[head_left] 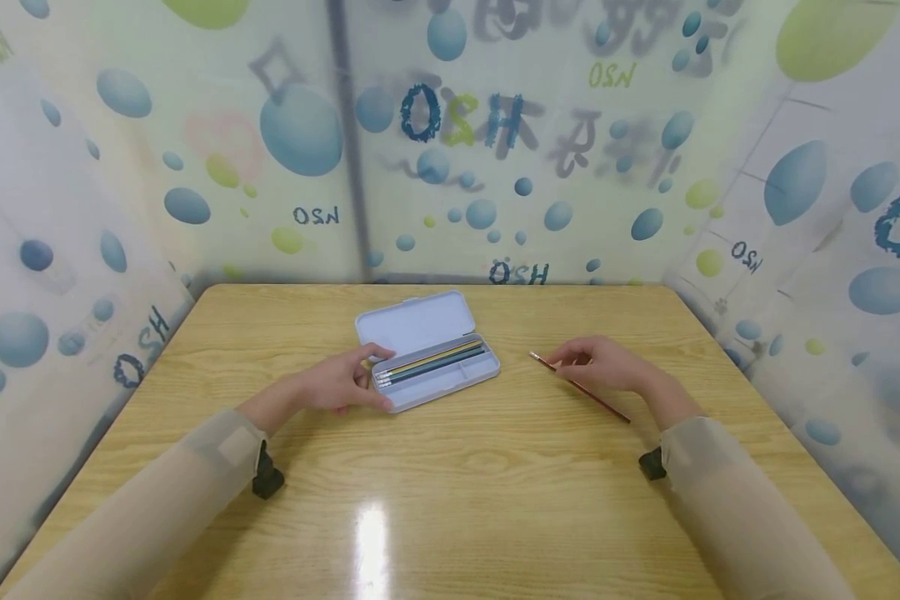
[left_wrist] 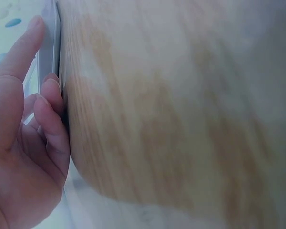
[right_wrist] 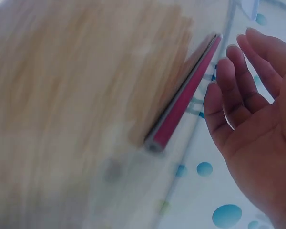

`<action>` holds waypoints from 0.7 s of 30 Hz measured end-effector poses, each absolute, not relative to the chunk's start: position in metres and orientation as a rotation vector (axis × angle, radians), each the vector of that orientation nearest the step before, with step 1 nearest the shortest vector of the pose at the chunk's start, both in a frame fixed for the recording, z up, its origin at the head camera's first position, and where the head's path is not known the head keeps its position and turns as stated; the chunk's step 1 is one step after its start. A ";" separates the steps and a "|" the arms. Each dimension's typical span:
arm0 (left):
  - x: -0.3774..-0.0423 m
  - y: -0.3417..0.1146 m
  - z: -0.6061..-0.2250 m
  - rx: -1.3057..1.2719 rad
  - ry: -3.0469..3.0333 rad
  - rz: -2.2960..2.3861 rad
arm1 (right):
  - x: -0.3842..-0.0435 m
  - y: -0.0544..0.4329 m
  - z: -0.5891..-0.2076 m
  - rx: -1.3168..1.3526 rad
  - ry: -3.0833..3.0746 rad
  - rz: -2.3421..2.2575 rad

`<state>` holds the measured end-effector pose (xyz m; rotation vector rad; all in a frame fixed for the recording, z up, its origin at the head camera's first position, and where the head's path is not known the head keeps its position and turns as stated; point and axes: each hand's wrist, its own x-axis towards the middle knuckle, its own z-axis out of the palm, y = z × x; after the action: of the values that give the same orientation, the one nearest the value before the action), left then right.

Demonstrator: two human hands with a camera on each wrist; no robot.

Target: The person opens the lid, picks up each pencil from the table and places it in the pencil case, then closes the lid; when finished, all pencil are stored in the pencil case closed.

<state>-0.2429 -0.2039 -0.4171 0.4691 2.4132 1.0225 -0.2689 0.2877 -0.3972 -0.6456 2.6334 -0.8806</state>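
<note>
A pale blue pencil case [head_left: 418,323] lies on the table with its lid folded back. Inside its tray are several pencils [head_left: 437,360], dark and yellow, their silvery ends toward the left. My left hand [head_left: 336,382] holds the case at its left end, thumb along the near edge and fingers at the far side; the left wrist view shows the other fingers curled against the end. To the right, a dark red pencil [head_left: 602,402] lies slantwise on the wood. My right hand [head_left: 606,364] is over its silvery end, with loosely bent fingers [right_wrist: 234,107] apart from the pencil in the right wrist view.
The wooden table [head_left: 450,492] reaches back to a patterned curtain [head_left: 450,192] printed with blue and green dots. Similar sheets stand along its left and right sides. A bright light reflection shows near the front.
</note>
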 end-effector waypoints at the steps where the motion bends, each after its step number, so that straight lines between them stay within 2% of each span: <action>1: -0.243 -0.204 -0.417 0.469 2.414 1.022 | -0.269 0.290 -0.397 -0.654 2.628 -0.871; 21: -0.241 -0.203 -0.416 0.463 2.415 1.029 | -0.266 0.303 -0.395 -0.645 2.556 -0.753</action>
<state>-0.2415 -0.2029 -0.4165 0.4629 2.4151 1.0290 -0.2657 0.3026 -0.3950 -0.6455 2.5561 -0.7527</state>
